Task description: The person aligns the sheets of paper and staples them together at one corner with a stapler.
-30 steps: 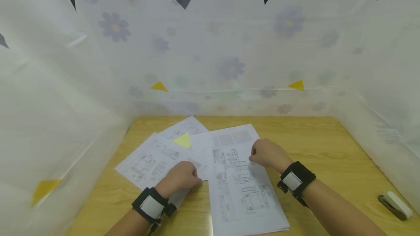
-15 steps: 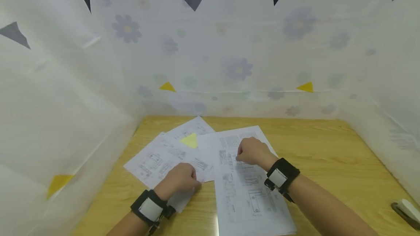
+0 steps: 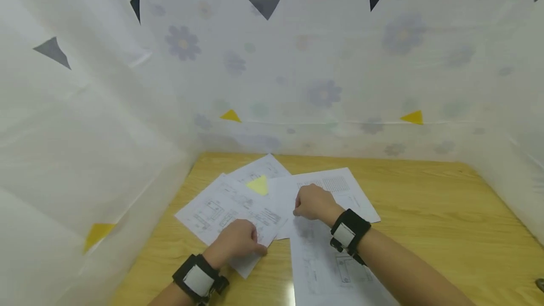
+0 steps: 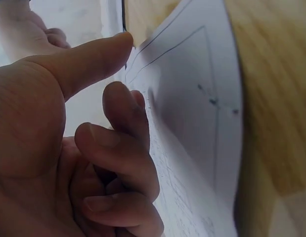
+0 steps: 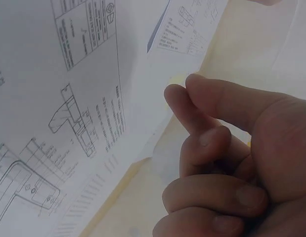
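In the lower middle of the head view the person works on printed drawing sheets spread on a wooden table (image 3: 425, 202). The left hand (image 3: 235, 242) lies on the near corner of the left sheet (image 3: 221, 209), low in the frame and a little left of centre. In the left wrist view the fingers (image 4: 120, 148) are curled against the paper and the thumb is stretched out along its edge, but I cannot tell if the sheet is really pinched or only pressed down. The right hand (image 3: 312, 202) sits in the centre of the frame, over the place where the upper sheet (image 3: 340, 188) meets the front sheet (image 3: 327, 273), which runs to the bottom edge. In the right wrist view its fingers (image 5: 212, 148) are curled, with the thumb laid on the forefinger; the paper is just beside them, and a grip on it is not visible.

A yellow triangle (image 3: 258, 185) lies on the sheets above the left hand.

I judge the sheets as very light, thin and floppy. They slide easily over each other and over the smooth wood, and they crease or tear if one pulls hard. The best place to take hold is a free corner or edge, with thumb on top and a finger under it, while the other hand keeps the neighbour sheets flat
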